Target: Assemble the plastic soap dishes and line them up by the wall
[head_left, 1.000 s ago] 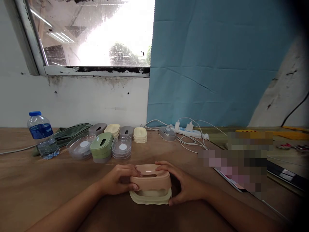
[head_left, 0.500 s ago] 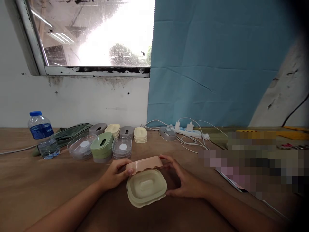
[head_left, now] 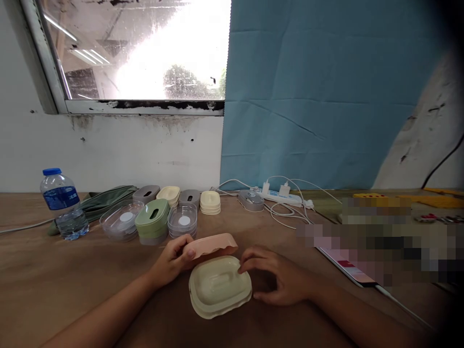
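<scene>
My left hand [head_left: 173, 261] grips the left end of a pink wavy-edged plastic piece [head_left: 213, 245], thumb in front and fingers behind. The piece is tilted, leaning just behind a cream dish [head_left: 213, 285]. That dish is rounded and rectangular, with a raised ridge in its middle and a wavy lower edge. At its right side is my right hand [head_left: 277, 276], thumb and fingers apart. A fingertip of it reaches over the dish's upper right rim, and its thumb is by the lower right edge; whether they touch is unclear.
Behind stand green and grey boxes [head_left: 152, 220], clear containers [head_left: 183, 221], cream lid stacks [head_left: 210, 203] and a grey container [head_left: 251, 200]. A water bottle [head_left: 65, 205] stands left by a green pouch [head_left: 105, 203]. A power strip [head_left: 281, 197] with cables and a phone [head_left: 348, 266] lie right.
My right hand has left the pink piece's right end and shifted to the cream dish's right rim. The pink piece has moved slightly left and tipped in my left hand.
</scene>
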The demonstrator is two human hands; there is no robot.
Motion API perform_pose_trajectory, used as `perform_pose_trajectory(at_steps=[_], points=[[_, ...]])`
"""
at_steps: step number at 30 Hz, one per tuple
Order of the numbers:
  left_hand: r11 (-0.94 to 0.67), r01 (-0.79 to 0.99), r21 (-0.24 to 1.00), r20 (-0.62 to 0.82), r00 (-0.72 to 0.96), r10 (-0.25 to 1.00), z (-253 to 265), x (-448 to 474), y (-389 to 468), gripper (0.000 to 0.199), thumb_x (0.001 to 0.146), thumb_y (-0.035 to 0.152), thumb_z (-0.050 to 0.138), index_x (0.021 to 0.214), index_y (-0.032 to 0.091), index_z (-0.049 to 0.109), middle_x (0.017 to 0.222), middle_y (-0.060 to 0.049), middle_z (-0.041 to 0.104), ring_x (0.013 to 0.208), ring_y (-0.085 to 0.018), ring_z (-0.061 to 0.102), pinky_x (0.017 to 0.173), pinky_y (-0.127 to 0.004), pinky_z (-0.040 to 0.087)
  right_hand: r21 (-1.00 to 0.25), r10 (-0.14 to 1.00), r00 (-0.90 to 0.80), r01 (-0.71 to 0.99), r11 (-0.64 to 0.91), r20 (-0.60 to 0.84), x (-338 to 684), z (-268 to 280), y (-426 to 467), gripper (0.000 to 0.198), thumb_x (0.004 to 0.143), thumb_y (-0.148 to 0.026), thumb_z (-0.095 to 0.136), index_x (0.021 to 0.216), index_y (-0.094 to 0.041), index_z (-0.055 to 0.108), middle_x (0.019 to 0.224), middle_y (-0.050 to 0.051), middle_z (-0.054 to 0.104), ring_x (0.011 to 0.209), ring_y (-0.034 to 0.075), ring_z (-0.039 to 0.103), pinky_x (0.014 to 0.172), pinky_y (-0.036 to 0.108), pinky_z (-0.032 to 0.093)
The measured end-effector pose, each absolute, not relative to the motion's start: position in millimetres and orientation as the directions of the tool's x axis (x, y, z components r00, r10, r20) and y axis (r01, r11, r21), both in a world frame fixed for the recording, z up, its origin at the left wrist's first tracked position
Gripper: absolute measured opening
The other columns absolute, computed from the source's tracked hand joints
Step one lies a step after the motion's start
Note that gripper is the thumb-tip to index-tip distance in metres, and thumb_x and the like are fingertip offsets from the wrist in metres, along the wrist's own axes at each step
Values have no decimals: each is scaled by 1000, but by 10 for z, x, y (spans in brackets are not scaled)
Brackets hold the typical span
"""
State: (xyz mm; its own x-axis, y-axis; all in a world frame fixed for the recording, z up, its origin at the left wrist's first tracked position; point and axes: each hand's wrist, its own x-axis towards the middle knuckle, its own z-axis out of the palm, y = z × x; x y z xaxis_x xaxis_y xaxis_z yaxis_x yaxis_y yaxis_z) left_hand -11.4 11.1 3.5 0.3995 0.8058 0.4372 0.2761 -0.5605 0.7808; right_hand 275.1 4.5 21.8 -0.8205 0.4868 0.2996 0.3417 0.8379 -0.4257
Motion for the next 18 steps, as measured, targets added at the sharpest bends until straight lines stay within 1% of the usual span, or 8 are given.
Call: perform_pose_trajectory(at_steps=[1, 3, 5, 8, 12, 15, 18], points=[[-550, 259, 794, 442, 377, 814, 28, -120, 118, 40, 82, 53, 39, 69, 15, 44, 64, 2, 40, 60, -11, 36, 54, -21, 31, -423, 456, -846, 319, 848, 276, 2730, 226, 37, 42, 66, -22, 64, 107, -23, 57, 106, 7, 53, 100, 21, 49, 89, 34, 39], [-530, 224, 818, 445, 337, 830, 13, -132, 134, 41, 81, 54, 40, 67, 16, 42, 63, 3, 38, 58, -10, 35, 53, -21, 29, -417, 421, -872, 297, 859, 247, 2703, 233, 35, 44, 66, -15, 59, 108, -24, 58, 107, 6, 55, 102, 21, 49, 91, 35, 37], [-508, 189, 840, 439, 312, 843, 3, -141, 151, 41, 80, 55, 41, 66, 16, 40, 62, 3, 39, 58, -10, 35, 53, -21, 29, -413, 430, -868, 307, 858, 249, 2702, 232, 47, 42, 65, -10, 54, 104, -24, 60, 104, 6, 57, 100, 20, 49, 89, 35, 38], [-484, 163, 860, 427, 291, 856, 2, -144, 169, 41, 79, 56, 42, 67, 17, 40, 63, 2, 42, 60, -11, 38, 55, -22, 32, -383, 478, -842, 367, 847, 249, 2744, 236, 68, 41, 60, -8, 52, 97, -23, 62, 96, 5, 58, 92, 20, 52, 82, 34, 41], [-497, 159, 853, 441, 289, 849, 19, -142, 161, 40, 80, 55, 41, 68, 17, 40, 64, 2, 45, 59, -11, 40, 54, -21, 33, -312, 546, -816, 477, 822, 188, 2861, 290, 91, 42, 52, -7, 51, 90, -21, 62, 85, 4, 56, 81, 20, 52, 72, 31, 43], [-555, 201, 807, 497, 277, 823, 26, -152, 135, 38, 82, 52, 40, 69, 16, 42, 65, 1, 45, 60, -11, 41, 56, -22, 34, -287, 601, -786, 548, 786, 144, 3007, 328, 155, 41, 51, -7, 51, 87, -22, 61, 84, 3, 57, 81, 21, 53, 71, 30, 43], [-650, 271, 710, 578, 304, 758, 27, -163, 98, 37, 83, 49, 39, 68, 16, 43, 66, 1, 44, 61, -11, 40, 57, -23, 35, -252, 687, -713, 645, 721, 142, 3182, 318, 279, 37, 52, -6, 50, 84, -21, 61, 83, 3, 58, 79, 21, 54, 71, 30, 43]])
